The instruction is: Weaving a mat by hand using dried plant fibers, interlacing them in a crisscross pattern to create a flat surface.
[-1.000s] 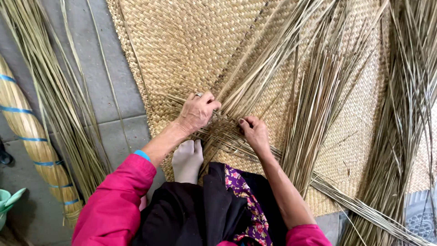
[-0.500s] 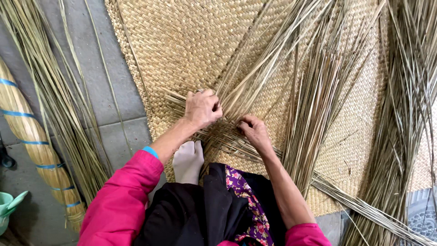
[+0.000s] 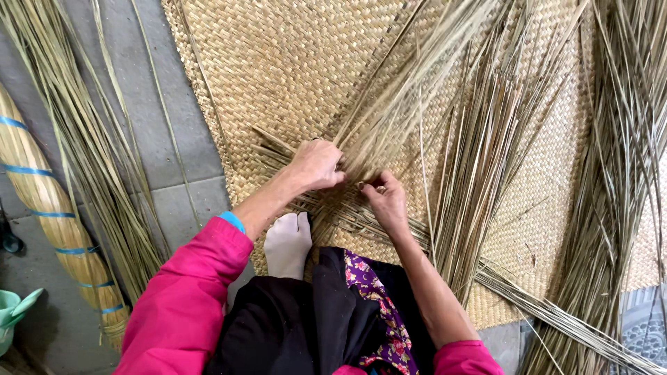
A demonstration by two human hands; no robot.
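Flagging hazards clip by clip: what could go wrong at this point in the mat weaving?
The left hand and right hand pinch thin straw strands at the weave's edge; a slip could loosen the last crossings. The long loose stalks fan across the woven mat and may tangle or snap if pulled hard. The socked foot rests on the mat edge and could shift it.

Grey paved floor [image 3: 177,142] lies in soft daylight, with a rolled mat bound in blue bands [image 3: 52,215] and a pale green watering can [image 3: 14,309] at its left edge.
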